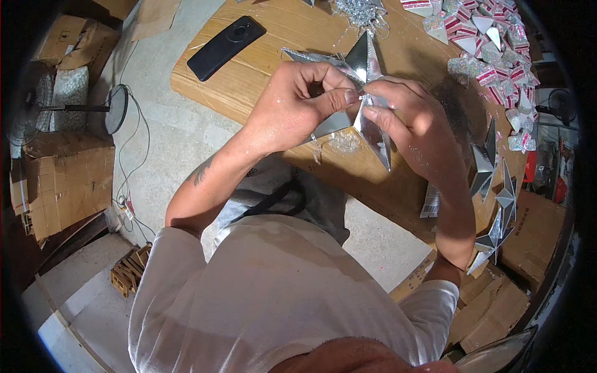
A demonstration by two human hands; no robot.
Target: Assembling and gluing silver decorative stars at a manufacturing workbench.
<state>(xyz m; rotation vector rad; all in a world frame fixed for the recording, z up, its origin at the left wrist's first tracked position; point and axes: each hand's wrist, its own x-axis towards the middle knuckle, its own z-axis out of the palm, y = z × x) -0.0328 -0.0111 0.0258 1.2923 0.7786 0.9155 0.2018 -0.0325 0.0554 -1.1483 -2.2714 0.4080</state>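
A shiny silver folded star [364, 53] lies near the table's front edge, under both my hands, with a thin glittering trim along one upper edge. My left hand [298, 102] is closed over its left side, thumb and forefinger pinched around something too small to make out. My right hand [413, 118] is closed at the star's right side; its thumb and forefinger grip close to the centre, meeting my left fingertips. A thin silver strand [316, 149] dangles below my left hand. Parts of the star are hidden by my fingers.
On the wooden table [199, 93] are a black phone [227, 46], a tangle of silver strands [360, 12] and a heap of red-and-silver pieces [497, 56]. More silver stars [491, 161] sit at the right edge. Cardboard boxes [71, 186], a fan [115, 109] and cables flank the left.
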